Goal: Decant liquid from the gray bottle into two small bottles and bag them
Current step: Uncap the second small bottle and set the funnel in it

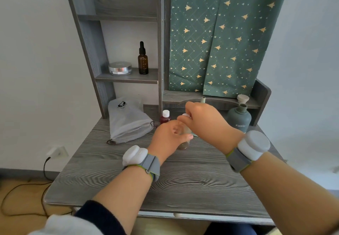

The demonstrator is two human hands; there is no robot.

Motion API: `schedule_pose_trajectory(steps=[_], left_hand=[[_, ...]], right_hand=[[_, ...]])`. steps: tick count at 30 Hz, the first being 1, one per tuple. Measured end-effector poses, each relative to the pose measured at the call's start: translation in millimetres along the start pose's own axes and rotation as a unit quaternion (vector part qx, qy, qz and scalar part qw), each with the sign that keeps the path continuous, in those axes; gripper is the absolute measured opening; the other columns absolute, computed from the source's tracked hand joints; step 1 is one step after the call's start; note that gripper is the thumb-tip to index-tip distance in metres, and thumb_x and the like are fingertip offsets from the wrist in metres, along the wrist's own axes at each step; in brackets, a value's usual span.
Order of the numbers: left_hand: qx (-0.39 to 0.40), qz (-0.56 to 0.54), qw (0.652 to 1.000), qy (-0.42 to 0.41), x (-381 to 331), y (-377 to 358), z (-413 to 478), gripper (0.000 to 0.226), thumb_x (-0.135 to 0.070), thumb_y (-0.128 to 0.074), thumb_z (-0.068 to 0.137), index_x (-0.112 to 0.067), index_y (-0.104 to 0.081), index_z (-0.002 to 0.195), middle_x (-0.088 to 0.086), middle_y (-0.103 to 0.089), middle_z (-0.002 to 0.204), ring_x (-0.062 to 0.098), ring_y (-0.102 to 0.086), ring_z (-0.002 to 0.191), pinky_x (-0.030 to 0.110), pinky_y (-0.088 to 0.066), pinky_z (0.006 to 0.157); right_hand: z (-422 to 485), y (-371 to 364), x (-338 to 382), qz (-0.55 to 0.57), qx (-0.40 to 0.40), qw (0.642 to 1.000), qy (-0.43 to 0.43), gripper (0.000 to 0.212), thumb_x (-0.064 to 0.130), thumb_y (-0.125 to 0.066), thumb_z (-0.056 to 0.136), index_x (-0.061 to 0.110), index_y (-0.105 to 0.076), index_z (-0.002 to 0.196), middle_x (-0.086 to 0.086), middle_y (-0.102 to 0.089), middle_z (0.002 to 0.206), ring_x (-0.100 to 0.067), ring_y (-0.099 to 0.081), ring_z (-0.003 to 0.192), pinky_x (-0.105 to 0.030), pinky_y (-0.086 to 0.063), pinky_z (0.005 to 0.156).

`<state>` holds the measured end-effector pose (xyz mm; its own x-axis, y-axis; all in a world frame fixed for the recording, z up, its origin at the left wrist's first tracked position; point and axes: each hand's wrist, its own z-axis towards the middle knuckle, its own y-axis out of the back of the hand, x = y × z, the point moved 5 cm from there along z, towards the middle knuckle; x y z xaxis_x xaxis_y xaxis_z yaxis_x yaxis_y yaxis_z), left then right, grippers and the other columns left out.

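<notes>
**Small bottle** (184,145) – clear, cylindrical, brownish liquid in base; held just above desk centre, slightly tilted. Left hand (167,137) wrapped round its body. Right hand (201,117) pinches its white cap (185,115) from above. Both hands meet on this one item

**Second small bottle** (166,117) – dark red contents, white cap on; stands on desk just behind left hand, near bag

**Gray bottle** (239,120) – matte, squat, rounded shoulders, short neck, mouth uncovered, white lettering; stands at R rear of desk, apart from hands. Round beige stopper (243,98) on low ledge just behind it

**Drawstring bag** (128,122) – pale grey fabric, soft, creased, black logo, dark cord; lies flat at L rear of desk

**Desk** (183,183) – grey woodgrain laminate w/ shelf unit (126,78) in same finish

**On shelf** – amber glass dropper bottle (143,61) w/ black bulb; low round silver tin (120,68) beside it

**Green sheet** (220,33) – gold tree print, creased, hangs at R rear

**Wrist pods** (134,155) – white, rounded, on grey straps, 1 per wrist
</notes>
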<state>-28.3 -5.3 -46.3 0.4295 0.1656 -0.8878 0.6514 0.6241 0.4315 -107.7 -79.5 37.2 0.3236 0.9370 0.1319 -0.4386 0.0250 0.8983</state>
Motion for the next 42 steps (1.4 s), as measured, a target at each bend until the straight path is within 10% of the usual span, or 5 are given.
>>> schedule_pose_trajectory(steps=[9,14,25,33,42], left_hand=[[0.030,-0.037,0.999,-0.007,-4,0,-3,0.027,-0.022,-0.078,0.079,-0.019,-0.071,0.105,-0.005,-0.074,0.105,0.006,-0.065,0.102,0.023,-0.048,0.092],[0.031,-0.035,0.999,-0.008,-5,1,-4,0.026,-0.023,-0.077,0.079,-0.023,-0.071,0.105,-0.009,-0.073,0.104,0.004,-0.065,0.103,0.027,-0.048,0.096],[0.026,-0.024,0.999,0.004,-4,2,-4,0.030,-0.026,-0.078,0.079,-0.026,-0.066,0.106,-0.016,-0.067,0.098,-0.008,-0.059,0.091,0.013,-0.043,0.080],[0.025,-0.035,0.999,-0.006,-4,1,-4,0.023,-0.024,-0.078,0.076,-0.027,-0.072,0.098,-0.009,-0.074,0.098,0.004,-0.067,0.098,0.032,-0.051,0.095],[0.027,-0.025,0.999,0.005,-3,1,-4,0.034,-0.027,-0.078,0.077,-0.027,-0.068,0.109,-0.012,-0.072,0.105,0.002,-0.064,0.103,0.024,-0.047,0.094]], right_hand=[[-5,5,6,-0.031,0.057,0.994,0.085,0.022,0.019,-0.045,0.099,0.006,-0.059,0.109,-0.009,-0.059,0.102,-0.026,-0.053,0.095,-0.021,-0.023,0.069],[-7,6,5,-0.011,0.117,0.991,0.059,0.040,0.001,-0.046,0.092,0.020,-0.057,0.125,-0.005,-0.054,0.115,-0.025,-0.051,0.107,-0.032,-0.045,0.088],[5,6,-2,-0.005,0.066,0.997,-0.046,0.032,0.044,-0.061,0.087,0.012,-0.058,0.089,0.000,-0.054,0.078,-0.020,-0.050,0.074,-0.026,-0.032,0.054],[-2,11,0,0.049,0.126,0.991,0.010,0.028,0.010,-0.051,0.090,0.025,-0.061,0.112,0.000,-0.057,0.109,-0.020,-0.057,0.094,-0.035,-0.050,0.083],[1,11,-10,-0.009,0.065,0.996,-0.056,0.039,0.053,-0.061,0.083,0.015,-0.058,0.091,-0.002,-0.063,0.081,-0.023,-0.059,0.077,-0.034,-0.049,0.066]])
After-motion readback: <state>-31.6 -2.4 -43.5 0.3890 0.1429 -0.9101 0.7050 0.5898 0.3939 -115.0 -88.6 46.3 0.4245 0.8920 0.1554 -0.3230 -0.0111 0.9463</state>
